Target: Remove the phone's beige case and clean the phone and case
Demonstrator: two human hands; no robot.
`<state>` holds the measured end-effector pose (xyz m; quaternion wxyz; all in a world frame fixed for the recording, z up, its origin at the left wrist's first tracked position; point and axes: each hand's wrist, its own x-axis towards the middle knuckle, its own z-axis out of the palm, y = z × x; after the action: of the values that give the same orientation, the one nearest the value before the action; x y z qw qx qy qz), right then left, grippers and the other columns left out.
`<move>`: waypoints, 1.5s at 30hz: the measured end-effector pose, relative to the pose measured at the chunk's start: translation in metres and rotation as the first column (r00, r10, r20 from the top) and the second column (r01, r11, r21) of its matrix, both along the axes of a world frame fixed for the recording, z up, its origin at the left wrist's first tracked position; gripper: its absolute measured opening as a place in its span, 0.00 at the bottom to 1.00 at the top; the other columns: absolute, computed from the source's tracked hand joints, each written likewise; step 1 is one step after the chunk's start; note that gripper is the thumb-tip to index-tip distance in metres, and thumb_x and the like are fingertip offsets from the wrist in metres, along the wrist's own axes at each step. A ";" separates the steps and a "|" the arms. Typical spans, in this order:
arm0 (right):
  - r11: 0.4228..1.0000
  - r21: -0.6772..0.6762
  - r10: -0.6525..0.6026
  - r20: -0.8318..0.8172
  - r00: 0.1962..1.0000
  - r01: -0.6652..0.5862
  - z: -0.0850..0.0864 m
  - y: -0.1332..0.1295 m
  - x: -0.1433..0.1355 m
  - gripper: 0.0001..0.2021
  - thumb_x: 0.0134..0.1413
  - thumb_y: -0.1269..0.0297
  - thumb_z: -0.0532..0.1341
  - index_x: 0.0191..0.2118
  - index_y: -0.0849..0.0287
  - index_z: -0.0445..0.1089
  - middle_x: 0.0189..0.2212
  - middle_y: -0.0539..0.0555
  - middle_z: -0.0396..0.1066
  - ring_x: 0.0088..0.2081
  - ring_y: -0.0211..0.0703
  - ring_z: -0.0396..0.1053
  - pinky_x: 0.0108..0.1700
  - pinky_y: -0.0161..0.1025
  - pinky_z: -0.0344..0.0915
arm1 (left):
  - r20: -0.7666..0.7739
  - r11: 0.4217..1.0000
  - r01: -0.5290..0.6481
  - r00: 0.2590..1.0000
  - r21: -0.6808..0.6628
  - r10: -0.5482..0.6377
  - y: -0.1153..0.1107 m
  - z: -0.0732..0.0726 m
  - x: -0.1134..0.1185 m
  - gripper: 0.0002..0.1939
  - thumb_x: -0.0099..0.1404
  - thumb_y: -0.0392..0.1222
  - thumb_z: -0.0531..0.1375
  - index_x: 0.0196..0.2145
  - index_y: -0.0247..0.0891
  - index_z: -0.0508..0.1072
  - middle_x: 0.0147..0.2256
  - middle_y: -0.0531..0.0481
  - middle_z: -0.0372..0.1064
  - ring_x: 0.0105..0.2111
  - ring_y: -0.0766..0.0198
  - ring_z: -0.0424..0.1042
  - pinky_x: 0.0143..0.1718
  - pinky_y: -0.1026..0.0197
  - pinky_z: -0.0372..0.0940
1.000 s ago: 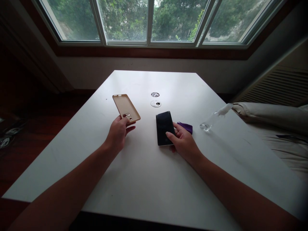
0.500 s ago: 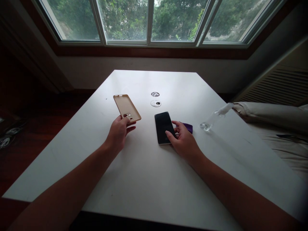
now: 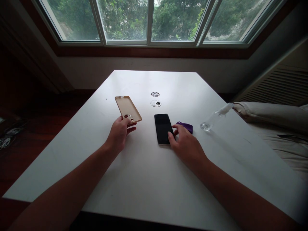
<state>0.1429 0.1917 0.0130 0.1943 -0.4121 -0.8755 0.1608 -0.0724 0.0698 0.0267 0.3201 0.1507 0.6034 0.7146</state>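
My left hand [image 3: 118,132] grips a tan phone case [image 3: 128,108] by its near end, around the camera cutouts. The case is held tilted above the table, its hollow inside facing up. A black smartphone [image 3: 163,128] lies screen up on the white table [image 3: 134,179]. Beside its right edge is my right hand [image 3: 184,138], with thumb and fingers apart and the thumb tip at the phone's edge. Just beyond those fingers sits a folded purple cloth [image 3: 185,127], partly covered by the hand.
A clear spray bottle [image 3: 213,121] with a whitish top lies on its side at the right. Two round cable-hole covers [image 3: 156,103] are set in the table's middle. A cushioned seat [image 3: 271,128] borders the right edge, and a window [image 3: 149,22] spans the back.
The phone has come down flat onto the table, and my right hand has loosened and shifted slightly right. My left hand has lowered the case a little.
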 end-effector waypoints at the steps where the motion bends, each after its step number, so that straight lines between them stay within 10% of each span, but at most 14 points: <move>1: 1.000 0.017 -0.008 0.014 1.000 0.007 0.001 -0.001 0.001 0.19 0.66 0.55 0.55 0.56 0.58 0.68 0.44 0.62 0.75 0.35 0.53 0.74 0.31 0.44 0.65 | -0.004 1.000 -0.001 1.000 -0.004 0.001 0.000 0.000 0.000 0.14 0.60 0.37 0.60 0.44 0.36 0.74 0.47 0.40 0.75 0.44 0.56 0.76 0.39 0.57 0.72; 11: 0.998 0.047 0.047 -0.085 0.995 -0.043 0.006 -0.005 0.002 0.17 0.67 0.54 0.54 0.53 0.56 0.70 0.43 0.59 0.75 0.33 0.49 0.72 0.30 0.43 0.65 | -0.119 0.998 0.059 0.991 0.006 -0.058 0.000 0.002 0.002 0.15 0.62 0.40 0.62 0.48 0.39 0.76 0.46 0.43 0.77 0.41 0.58 0.77 0.40 0.58 0.71; 19: 0.998 0.025 0.067 -0.233 0.970 -0.063 0.005 -0.004 0.004 0.20 0.68 0.51 0.55 0.56 0.58 0.69 0.41 0.56 0.74 0.30 0.44 0.70 0.32 0.42 0.67 | -0.398 0.991 -0.077 0.910 0.109 0.115 -0.005 0.024 -0.015 0.24 0.57 0.43 0.70 0.51 0.38 0.78 0.41 0.46 0.79 0.37 0.61 0.76 0.42 0.58 0.71; 29: 0.963 -0.142 0.156 -0.406 0.900 -0.231 0.004 -0.005 0.006 0.35 0.61 0.45 0.62 0.67 0.56 0.54 0.56 0.63 0.69 0.41 0.50 0.75 0.30 0.41 0.73 | -0.215 0.986 0.097 0.974 0.133 -0.067 -0.018 0.041 -0.027 0.22 0.55 0.35 0.64 0.49 0.37 0.78 0.32 0.48 0.78 0.34 0.60 0.76 0.37 0.61 0.69; 37: 0.670 -0.017 0.716 -0.252 0.652 -0.742 0.004 -0.013 0.008 0.33 0.61 0.58 0.66 0.68 0.46 0.55 0.53 0.57 0.73 0.42 0.45 0.75 0.35 0.39 0.73 | -0.113 0.903 0.350 0.915 -0.249 -0.386 -0.014 0.027 -0.029 0.25 0.54 0.40 0.69 0.50 0.37 0.76 0.44 0.41 0.78 0.38 0.57 0.76 0.38 0.57 0.70; 45: 0.490 -0.004 0.863 -0.135 0.486 -0.872 0.004 -0.027 0.008 0.13 0.67 0.61 0.61 0.55 0.53 0.73 0.44 0.55 0.77 0.38 0.41 0.75 0.36 0.37 0.69 | -0.223 0.858 0.333 0.870 -0.391 -0.439 -0.010 0.012 -0.023 0.26 0.56 0.43 0.68 0.53 0.38 0.76 0.47 0.42 0.76 0.42 0.56 0.74 0.41 0.55 0.69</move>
<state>0.1505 0.1643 0.0173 0.1217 0.0881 -0.9447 0.2914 -0.0959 0.0598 0.0391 0.3827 0.3205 0.7161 0.4879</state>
